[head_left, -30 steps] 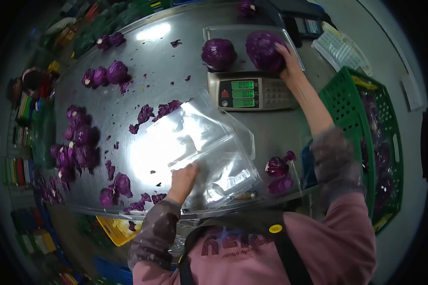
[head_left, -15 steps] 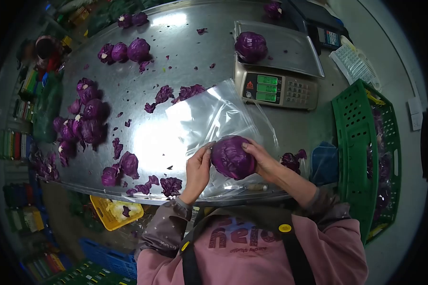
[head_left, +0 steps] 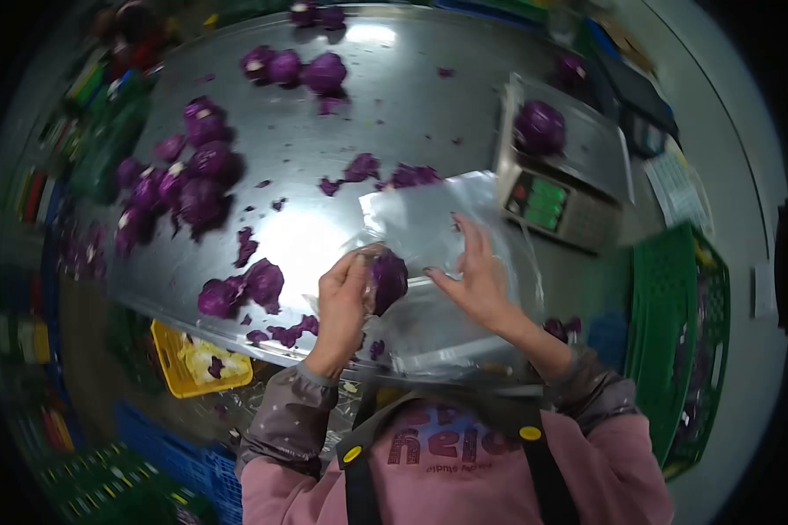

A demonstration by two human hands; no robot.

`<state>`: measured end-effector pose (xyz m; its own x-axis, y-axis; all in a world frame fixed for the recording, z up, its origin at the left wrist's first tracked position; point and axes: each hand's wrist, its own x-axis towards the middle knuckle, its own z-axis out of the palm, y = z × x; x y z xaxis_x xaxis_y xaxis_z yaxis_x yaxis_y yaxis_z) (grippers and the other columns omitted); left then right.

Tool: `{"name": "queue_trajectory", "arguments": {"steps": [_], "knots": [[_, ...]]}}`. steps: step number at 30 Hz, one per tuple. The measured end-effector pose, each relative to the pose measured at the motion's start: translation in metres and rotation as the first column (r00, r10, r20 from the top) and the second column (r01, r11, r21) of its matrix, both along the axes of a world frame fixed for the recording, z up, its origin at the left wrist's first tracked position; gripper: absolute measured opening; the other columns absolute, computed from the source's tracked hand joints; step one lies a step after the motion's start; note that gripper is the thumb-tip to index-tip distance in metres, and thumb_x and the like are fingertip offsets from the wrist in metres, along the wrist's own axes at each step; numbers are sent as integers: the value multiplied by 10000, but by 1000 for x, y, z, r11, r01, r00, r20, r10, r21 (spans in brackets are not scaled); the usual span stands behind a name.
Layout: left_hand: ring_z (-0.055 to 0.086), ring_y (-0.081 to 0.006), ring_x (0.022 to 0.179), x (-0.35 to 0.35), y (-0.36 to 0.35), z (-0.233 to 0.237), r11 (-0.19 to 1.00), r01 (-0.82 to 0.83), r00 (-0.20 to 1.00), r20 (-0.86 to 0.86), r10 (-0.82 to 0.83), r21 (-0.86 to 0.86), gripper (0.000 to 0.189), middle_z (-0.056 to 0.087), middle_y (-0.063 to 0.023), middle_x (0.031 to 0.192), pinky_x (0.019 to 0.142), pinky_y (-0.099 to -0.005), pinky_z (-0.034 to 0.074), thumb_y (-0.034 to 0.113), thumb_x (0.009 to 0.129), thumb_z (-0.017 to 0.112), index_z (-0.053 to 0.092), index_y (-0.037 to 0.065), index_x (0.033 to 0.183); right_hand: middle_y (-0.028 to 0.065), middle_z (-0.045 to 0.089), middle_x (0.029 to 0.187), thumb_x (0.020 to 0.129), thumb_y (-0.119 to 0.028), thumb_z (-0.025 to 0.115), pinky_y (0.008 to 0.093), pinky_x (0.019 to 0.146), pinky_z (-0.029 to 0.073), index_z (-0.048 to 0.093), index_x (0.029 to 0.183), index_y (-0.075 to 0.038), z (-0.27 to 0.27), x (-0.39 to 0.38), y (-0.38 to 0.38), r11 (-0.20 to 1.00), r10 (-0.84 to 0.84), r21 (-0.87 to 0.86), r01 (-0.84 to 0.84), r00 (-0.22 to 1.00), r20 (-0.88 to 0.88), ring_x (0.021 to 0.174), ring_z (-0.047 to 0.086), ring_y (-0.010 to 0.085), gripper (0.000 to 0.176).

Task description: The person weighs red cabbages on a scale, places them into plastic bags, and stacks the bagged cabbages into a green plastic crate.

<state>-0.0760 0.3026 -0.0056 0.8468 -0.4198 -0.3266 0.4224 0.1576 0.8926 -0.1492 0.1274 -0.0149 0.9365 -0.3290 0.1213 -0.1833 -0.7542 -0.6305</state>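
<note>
My left hand grips a red cabbage at its left side, fingers curled over the top. Some clear plastic shows around those fingers. My right hand is off the cabbage, with fingers spread above a stack of clear plastic bags. Beyond the bags, loose purple leaves lie on the metal table. A second red cabbage rests on the pan of the scale, whose green display is lit.
Several red cabbages are grouped on the table's left, with more at the back. Right of me stands a green crate with cabbages inside. A yellow crate sits below the front edge. Papers lie near the scale.
My right hand has let go of the cabbage and opened to its right. My left hand has shifted a little left with the cabbage. The whole view has turned.
</note>
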Motion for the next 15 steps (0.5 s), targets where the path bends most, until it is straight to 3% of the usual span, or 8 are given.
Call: {"name": "queue_trajectory", "arguments": {"steps": [2,3,4,6,7,10,12,15], "knots": [[424,-31,521,8,8,-4,981,45,987,141,-73,191,262,496,37,635,419,-188,311,187,899,425,588,16,1011,170,414,1197,626,-275,720,386,768,446,276,1274,-35,-14,19,0,986,2,-167,-12,998,-64,899,551,343,821],[460,-93,532,11,11,-40,949,-18,885,446,-132,316,257,552,-20,662,466,-244,380,198,883,435,595,30,994,175,437,1206,641,-312,696,406,808,423,321,1267,-56,-37,25,-3,981,76,-179,-77,997,-12,937,524,373,774],[496,-159,583,12,14,-23,921,11,902,393,-177,389,252,582,-90,719,561,-309,426,208,877,437,597,39,974,203,519,1109,669,-348,658,408,781,427,461,1171,-31,-47,30,-5,980,174,-76,-183,978,-119,916,540,362,625],[505,-186,661,11,16,-24,922,-308,619,786,6,235,226,579,-130,753,653,-326,417,189,854,469,602,28,940,173,603,738,772,-277,540,378,698,436,583,972,22,-36,46,-4,927,363,60,-370,844,-395,767,584,278,363],[436,-89,592,21,27,2,977,-95,903,429,4,190,217,525,-41,648,546,-260,384,132,858,454,584,9,980,133,598,779,798,-262,516,346,665,431,566,996,19,-18,54,1,931,363,121,-344,840,-403,710,552,220,348],[396,-79,531,45,59,40,963,-270,909,336,245,28,240,452,-13,556,478,-246,340,174,854,460,604,-17,863,68,530,1023,840,-341,548,266,773,408,500,1084,-19,16,89,-31,892,241,426,-152,957,-164,877,506,137,406],[437,-106,553,56,75,75,939,-280,924,208,320,-199,234,497,-46,569,521,-271,380,170,826,491,604,-34,803,100,502,1096,853,-330,503,287,835,385,487,1129,-10,34,120,-56,872,278,404,-277,959,58,969,490,162,423],[519,-155,606,84,59,80,907,-384,725,552,411,-171,176,572,-96,636,584,-312,425,112,769,518,611,-35,748,130,435,1202,902,-256,436,292,941,321,447,1190,39,66,139,-49,878,344,311,-364,931,121,1079,442,177,413]]}}
